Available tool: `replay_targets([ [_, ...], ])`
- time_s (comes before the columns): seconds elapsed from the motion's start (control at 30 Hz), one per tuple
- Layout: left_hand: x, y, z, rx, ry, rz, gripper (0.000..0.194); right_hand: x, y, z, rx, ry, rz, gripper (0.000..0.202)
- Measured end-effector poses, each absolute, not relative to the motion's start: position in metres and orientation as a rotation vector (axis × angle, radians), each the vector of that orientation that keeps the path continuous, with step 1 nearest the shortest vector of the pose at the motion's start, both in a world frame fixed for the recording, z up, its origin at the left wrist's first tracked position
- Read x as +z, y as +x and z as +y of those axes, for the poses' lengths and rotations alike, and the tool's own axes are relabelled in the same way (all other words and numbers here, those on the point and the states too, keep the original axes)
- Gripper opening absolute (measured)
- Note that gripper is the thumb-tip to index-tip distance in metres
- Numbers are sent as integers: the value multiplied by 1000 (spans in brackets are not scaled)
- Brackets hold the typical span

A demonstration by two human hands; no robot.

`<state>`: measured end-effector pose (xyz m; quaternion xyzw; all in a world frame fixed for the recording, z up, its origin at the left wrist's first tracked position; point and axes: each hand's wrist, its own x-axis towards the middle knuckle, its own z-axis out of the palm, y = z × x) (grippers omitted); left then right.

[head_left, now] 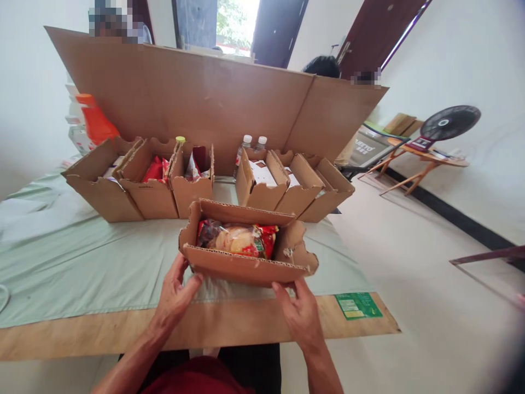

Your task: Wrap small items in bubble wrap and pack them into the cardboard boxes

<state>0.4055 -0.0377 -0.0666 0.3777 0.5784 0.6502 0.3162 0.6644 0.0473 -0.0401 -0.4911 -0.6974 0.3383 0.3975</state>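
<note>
In the head view, a long open cardboard box [246, 268] is tilted towards me above the table's near side. Inside it lies a clear and red packet of food [235, 239], its contents looking like pale round pieces. My left hand [177, 293] is closed on the lower left end of the box. Beneath the right front corner, my right hand [298, 311] grips the box's lower edge, with the thumb at the front. The fingers under the box are partly hidden.
Behind stand several similar boxes, including one with red packets [156, 169] and one with white cartons [262, 173]. Clear bottles [244, 145] and an orange bottle [96, 123] stand near a tall cardboard screen [221, 93]. A fan [449, 123] sits at right; people are behind the screen.
</note>
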Motion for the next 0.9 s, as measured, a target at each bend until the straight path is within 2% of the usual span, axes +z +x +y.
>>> replay_targets([
  [0.13,-68,390,-37,1735,924,1579,42,-45,634,69,911,-1194,-1815,30],
  [0.3,-94,384,-43,1665,885,1671,55,-69,629,70,975,-1251,-1823,40],
  [0.43,-109,386,-43,1606,899,1726,58,-81,633,71,1010,-1241,-1852,40],
  [0.6,-102,385,-18,1551,986,1636,71,-84,633,96,892,-1321,-1831,42],
  [0.9,-98,384,26,1514,1107,1626,76,-104,634,129,710,-1346,-1833,40],
])
